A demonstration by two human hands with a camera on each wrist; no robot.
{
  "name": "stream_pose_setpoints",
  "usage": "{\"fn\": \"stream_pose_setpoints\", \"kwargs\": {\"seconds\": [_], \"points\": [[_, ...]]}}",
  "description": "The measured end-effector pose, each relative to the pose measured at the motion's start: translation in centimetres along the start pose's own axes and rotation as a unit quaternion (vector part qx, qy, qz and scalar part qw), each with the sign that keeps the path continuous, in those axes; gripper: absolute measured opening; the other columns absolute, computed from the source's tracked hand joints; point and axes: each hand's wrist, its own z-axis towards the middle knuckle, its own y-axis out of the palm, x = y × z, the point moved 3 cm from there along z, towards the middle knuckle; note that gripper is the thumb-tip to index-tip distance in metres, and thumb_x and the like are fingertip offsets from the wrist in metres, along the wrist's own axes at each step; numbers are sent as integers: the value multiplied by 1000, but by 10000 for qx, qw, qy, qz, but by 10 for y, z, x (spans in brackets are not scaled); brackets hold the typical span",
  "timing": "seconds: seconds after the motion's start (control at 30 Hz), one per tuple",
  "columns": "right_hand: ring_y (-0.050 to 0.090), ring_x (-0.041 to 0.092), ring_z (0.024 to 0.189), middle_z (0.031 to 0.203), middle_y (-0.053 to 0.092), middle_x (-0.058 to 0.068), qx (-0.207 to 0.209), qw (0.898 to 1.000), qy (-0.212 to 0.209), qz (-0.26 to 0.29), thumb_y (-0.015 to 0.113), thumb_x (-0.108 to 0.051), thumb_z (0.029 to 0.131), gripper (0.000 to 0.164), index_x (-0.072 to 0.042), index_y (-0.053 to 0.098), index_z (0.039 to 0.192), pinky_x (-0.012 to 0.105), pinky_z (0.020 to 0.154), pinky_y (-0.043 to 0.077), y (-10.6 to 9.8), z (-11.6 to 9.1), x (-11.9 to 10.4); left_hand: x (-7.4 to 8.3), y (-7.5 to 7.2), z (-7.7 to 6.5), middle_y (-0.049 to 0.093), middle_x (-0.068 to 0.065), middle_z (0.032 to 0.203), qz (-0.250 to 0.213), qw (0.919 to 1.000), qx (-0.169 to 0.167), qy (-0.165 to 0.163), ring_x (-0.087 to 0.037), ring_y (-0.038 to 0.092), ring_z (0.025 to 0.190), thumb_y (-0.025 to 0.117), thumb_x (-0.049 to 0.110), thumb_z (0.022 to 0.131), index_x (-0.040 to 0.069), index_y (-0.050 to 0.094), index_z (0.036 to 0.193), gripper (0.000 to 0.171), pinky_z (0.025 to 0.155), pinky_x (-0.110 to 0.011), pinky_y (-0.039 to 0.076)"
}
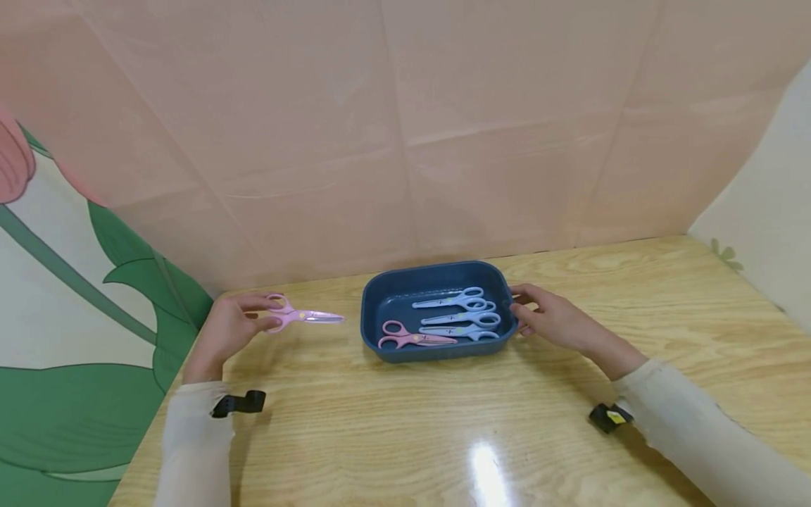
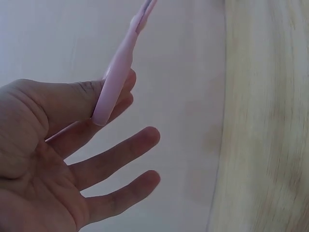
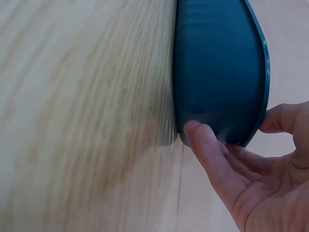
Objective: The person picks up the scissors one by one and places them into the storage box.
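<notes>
My left hand [image 1: 229,325] pinches pink scissors [image 1: 310,317] by the handle loops between thumb and fingers, left of a dark blue tray [image 1: 437,355]. The blades point right, toward the tray. In the left wrist view the scissors [image 2: 116,82] appear edge-on, and the lower two fingers are spread away from them. My right hand [image 1: 550,317] grips the tray's right end, thumb at the rim and fingers against the outer wall [image 3: 219,72]. Inside lie several light blue scissors [image 1: 459,318] on the right and pink scissors [image 1: 405,338] at the front left.
The tray stands on a wood-grain table [image 1: 355,422], near a pinkish covered wall [image 1: 304,176] at the back. A panel with painted green leaves [image 1: 57,408] borders the left side. A pale wall [image 1: 773,211] is at the right.
</notes>
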Motion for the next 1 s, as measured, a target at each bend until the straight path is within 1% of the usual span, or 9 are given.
{"fn": "stream_pose_setpoints", "kwargs": {"seconds": [0.1,0.3,0.37,0.43,0.6,0.7,0.83,0.9,1.0], "points": [[69,23,90,135,51,34,12,10000,3,14,47,-18,106,49,6,36,147,35,79,61,0,0,0,3,0,0,71,-7,125,-31,10000,-13,30,-28,68,110,78,7,84,10,79,104,20,83,-41,59],[69,22,90,136,51,33,22,10000,30,-72,47,-20,106,50,4,36,148,37,79,61,0,-1,-1,7,-2,-1,70,-11,125,-91,9999,104,12,-32,66,115,79,7,84,8,79,104,20,89,-53,57],[69,22,90,136,51,33,14,9999,43,-94,46,-21,106,50,4,35,148,37,79,61,0,-1,-2,8,-3,-1,70,-11,125,-116,9998,139,3,-32,66,116,79,7,84,7,79,103,20,92,-55,56],[69,22,90,136,51,33,7,9999,49,-119,46,-22,106,51,4,35,148,38,80,61,0,0,-2,10,-4,-2,70,-11,125,-139,9998,157,6,-32,66,116,78,6,84,7,79,103,19,92,-54,56],[69,22,90,135,51,33,22,9999,39,-149,46,-22,106,51,5,35,148,38,80,61,1,0,-1,16,-5,-3,71,-10,125,-42,9996,251,75,-30,68,113,79,6,84,8,79,102,18,88,-45,59],[69,22,91,135,51,33,27,9999,34,-131,47,-21,106,50,5,36,147,37,79,61,1,0,-1,20,-5,-3,71,-10,124,-11,9995,268,193,-30,69,111,79,6,83,8,79,102,19,85,-36,60],[69,22,91,136,51,33,15,9999,60,-110,46,-21,106,51,4,35,148,38,80,61,0,0,0,25,-3,-2,72,-9,123,-34,9993,212,292,-30,70,108,80,8,83,10,79,102,19,80,-21,57],[69,22,91,136,51,33,6,9999,76,-126,46,-22,106,51,4,35,148,38,80,61,0,0,0,26,-3,-2,72,-8,123,4,9994,213,291,-29,71,107,80,9,83,11,79,102,19,78,-16,55],[69,21,91,136,51,32,-3,9998,74,-175,46,-23,106,51,4,35,148,37,80,61,0,0,0,28,-2,-3,72,-6,123,48,9994,215,265,-29,71,107,79,9,84,12,79,102,19,78,-14,53]]}}
